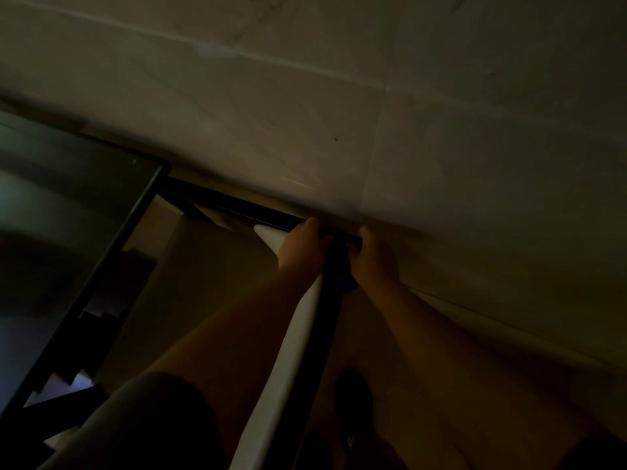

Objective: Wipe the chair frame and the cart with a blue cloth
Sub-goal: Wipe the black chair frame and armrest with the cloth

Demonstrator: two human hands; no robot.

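The scene is very dim. A black frame [315, 334] with a white panel [298, 340] beside it runs from the bottom centre up to a corner, where a second black bar [237, 206] goes off to the left. I cannot tell whether this is the chair or the cart. My left hand [300, 247] curls over the corner of the frame. My right hand [373, 262] is closed on the blue cloth [344, 283], pressing it against the bar just below the corner. Most of the cloth is hidden under that hand.
A dark glass panel [68, 212] in a black rim stands at the left. Pale floor tiles [441, 130] fill the upper and right parts of the view. A dark shoe [353, 395] is on the floor, right of the frame.
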